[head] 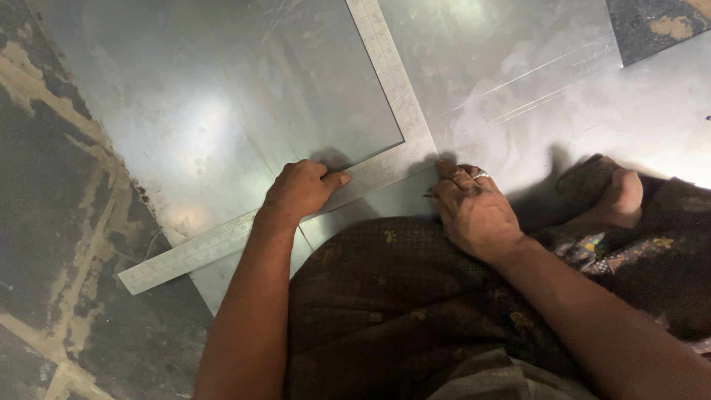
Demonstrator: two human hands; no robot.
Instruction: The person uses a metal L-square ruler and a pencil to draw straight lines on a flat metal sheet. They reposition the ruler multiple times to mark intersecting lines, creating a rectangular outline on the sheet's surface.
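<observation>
A large steel L-shaped square [396,89] lies flat on a grey metal sheet [222,111] on the floor. My left hand [300,189] presses down on the square's lower arm, fingers curled over it. At the corner of the square, my right hand [474,211] holds a thin pointed scriber whose dark tip shows at its left side, touching the sheet. A ring sits on one finger of that hand.
My knees in dark patterned cloth [400,296] and a bare foot [618,196] rest on the sheet. A second metal sheet [652,111] lies to the right. Worn, stained floor [52,222] runs along the left.
</observation>
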